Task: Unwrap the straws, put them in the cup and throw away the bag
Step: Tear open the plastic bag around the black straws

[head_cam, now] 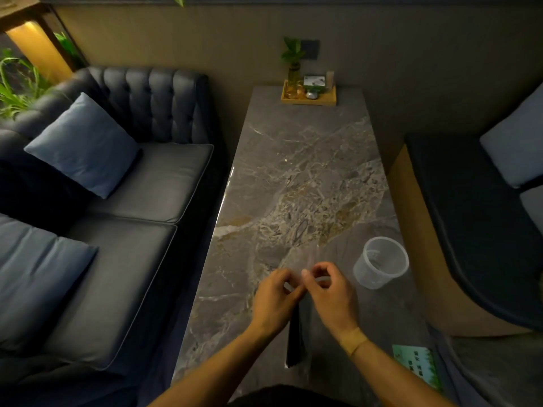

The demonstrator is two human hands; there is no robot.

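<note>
A bundle of dark straws (pixel 295 343) in a clear plastic bag (pixel 302 257) hangs between my hands over the marble table (pixel 293 171). My left hand (pixel 276 301) and my right hand (pixel 330 292) both pinch the top of the bag, fingertips close together. The bag's clear upper end sticks up past my fingers and is hard to make out. A clear plastic cup (pixel 380 262) stands empty on the table just right of my right hand.
A wooden tray (pixel 308 98) with a small plant and bottles sits at the table's far end. A green card (pixel 418 364) lies at the near right corner. A dark sofa (pixel 117 186) with blue cushions runs along the left; a bench seat (pixel 476 215) is at the right.
</note>
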